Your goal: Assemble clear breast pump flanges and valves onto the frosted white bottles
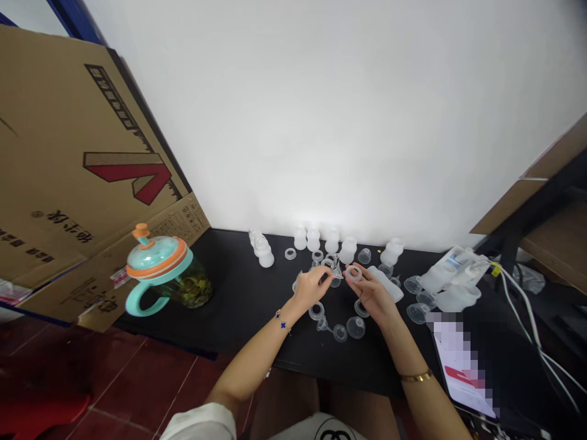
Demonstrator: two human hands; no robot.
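My left hand (pixel 312 286) pinches a clear silicone bottle nipple (pixel 337 272) by its edge. Close beside it, my right hand (pixel 375 294) holds a translucent screw ring (pixel 353 273) between thumb and fingers. Whether ring and nipple touch I cannot tell. On the black table below lie another ring (pixel 316 310), a nipple (pixel 323 324) and a clear dome cap (pixel 356 327). Part of a further ring (pixel 361 307) is hidden by my right hand. Several small white bottles (pixel 348 249) stand behind my hands.
On the left, a pitcher (pixel 195 284) with an orange-and-teal lid stands by a large cardboard box (pixel 55 153). Bagged bottles (pixel 452 281), dome caps (pixel 418 313), a phone (pixel 463 373) and white cables (pixel 520 305) occupy the right. A white wall (pixel 339 110) closes off the back.
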